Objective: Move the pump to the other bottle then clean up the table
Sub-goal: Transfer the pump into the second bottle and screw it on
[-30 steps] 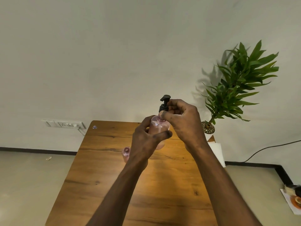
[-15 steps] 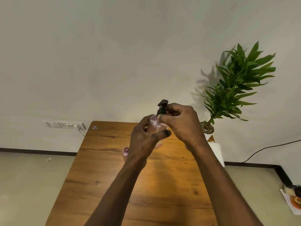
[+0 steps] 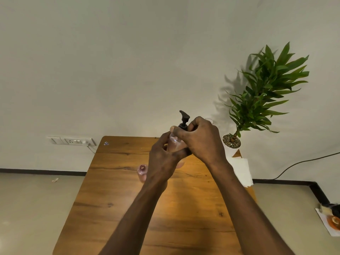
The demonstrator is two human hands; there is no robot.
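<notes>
I hold a clear pink bottle (image 3: 174,144) up above the wooden table (image 3: 114,190). My left hand (image 3: 161,159) wraps around its body. My right hand (image 3: 200,137) grips the collar of the black pump (image 3: 184,119), which sits on the bottle's neck with its nozzle pointing left. A second pink bottle (image 3: 142,172) stands on the table with an open neck and no pump, partly hidden behind my left wrist.
A white paper towel (image 3: 242,170) lies at the table's right edge. A potted green plant (image 3: 261,92) in a white pot stands at the far right corner. A wall socket strip (image 3: 71,141) is at the left, a cable at the right.
The pump head has turned, its nozzle now pointing left. My right hand's fingers have shifted around the pump collar. The bottle stays held in the same place.
</notes>
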